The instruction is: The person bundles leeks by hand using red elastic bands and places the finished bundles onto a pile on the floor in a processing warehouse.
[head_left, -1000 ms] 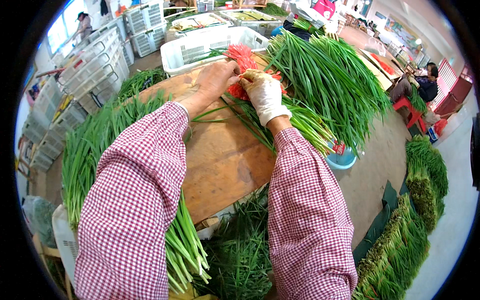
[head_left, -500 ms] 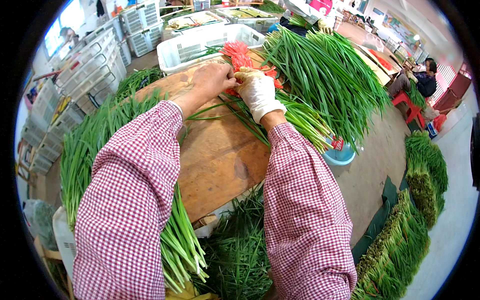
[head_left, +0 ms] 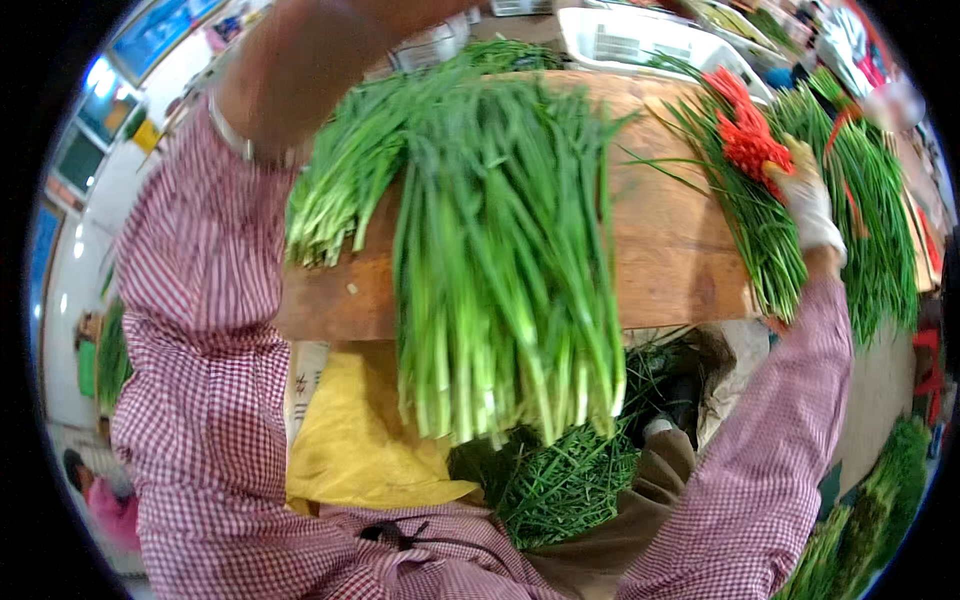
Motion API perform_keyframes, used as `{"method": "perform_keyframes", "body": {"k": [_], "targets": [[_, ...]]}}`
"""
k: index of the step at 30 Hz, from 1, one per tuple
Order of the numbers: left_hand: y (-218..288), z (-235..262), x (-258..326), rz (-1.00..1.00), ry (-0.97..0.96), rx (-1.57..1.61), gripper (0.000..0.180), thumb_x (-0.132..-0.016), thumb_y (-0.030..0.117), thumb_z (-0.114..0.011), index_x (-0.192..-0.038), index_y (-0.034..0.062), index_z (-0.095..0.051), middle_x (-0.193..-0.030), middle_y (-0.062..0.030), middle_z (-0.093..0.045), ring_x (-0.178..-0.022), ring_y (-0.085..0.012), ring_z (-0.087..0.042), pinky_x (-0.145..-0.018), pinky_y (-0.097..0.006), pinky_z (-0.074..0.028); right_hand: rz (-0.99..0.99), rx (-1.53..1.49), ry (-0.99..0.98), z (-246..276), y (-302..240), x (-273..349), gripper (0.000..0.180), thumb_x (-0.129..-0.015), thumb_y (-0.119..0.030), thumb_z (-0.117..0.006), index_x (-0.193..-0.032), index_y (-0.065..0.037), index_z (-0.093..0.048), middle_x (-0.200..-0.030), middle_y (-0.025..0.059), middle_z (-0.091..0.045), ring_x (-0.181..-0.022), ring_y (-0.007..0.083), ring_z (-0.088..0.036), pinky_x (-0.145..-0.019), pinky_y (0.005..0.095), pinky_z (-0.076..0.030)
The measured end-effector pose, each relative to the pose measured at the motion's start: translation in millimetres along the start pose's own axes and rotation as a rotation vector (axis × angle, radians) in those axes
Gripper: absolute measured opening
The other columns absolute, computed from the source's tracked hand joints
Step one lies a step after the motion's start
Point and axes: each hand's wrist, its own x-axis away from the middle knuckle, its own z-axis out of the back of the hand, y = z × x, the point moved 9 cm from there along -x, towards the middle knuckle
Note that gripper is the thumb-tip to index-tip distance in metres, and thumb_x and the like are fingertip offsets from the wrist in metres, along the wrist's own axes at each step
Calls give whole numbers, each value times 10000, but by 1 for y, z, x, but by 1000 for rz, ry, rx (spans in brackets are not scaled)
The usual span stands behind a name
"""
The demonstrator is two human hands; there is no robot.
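The left hand [head_left: 345,38], in the head view, is blurred near the top, its grip impossible to tell; the gloved right hand [head_left: 808,203] touches one red bundle of ties [head_left: 748,132], its closure unclear. Between the hands, one large green bunch [head_left: 505,270] overhangs one wooden board [head_left: 685,245].

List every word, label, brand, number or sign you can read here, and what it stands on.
No text can be read clearly.
Dark marks on the pale strip beside the yellow sheet: too small and blurred to read.
Blue panel at upper left: too blurred to tell whether it bears writing.
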Motion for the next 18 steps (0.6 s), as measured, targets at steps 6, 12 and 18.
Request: {"method": "perform_keyframes", "body": {"k": [6,12,18], "targets": [[-15,-69,152,222,148,-74,170,-766,70,-650,-911,57,-563,-850,-26,-607,-705,-109,-598,-636,-238,-507,-66,-886,-72,219,-188,101,479,-945,-363,-370,-1214,11,-499,-1216,109,-538,-1141,168,-480,-974,317,-351],[-18,-149,223,229,282,-326,202,-739,83,-647,-906,59,-535,-780,-70,-582,-635,-209,-601,-538,-285,-488,-112,-1174,-817,203,-323,269,450,-655,-132,-770,-1045,-11,-581,-976,88,-629,-841,151,-609,-755,256,-481],[-28,-163,272,326,357,-378,161,-772,121,-605,-897,65,-522,-787,-56,-581,-586,-220,-586,-514,-304,-474,-320,-1045,-850,183,-335,342,230,-639,-47,-695,-853,-90,-624,-832,28,-631,-658,155,-613,-583,252,-492]]}}
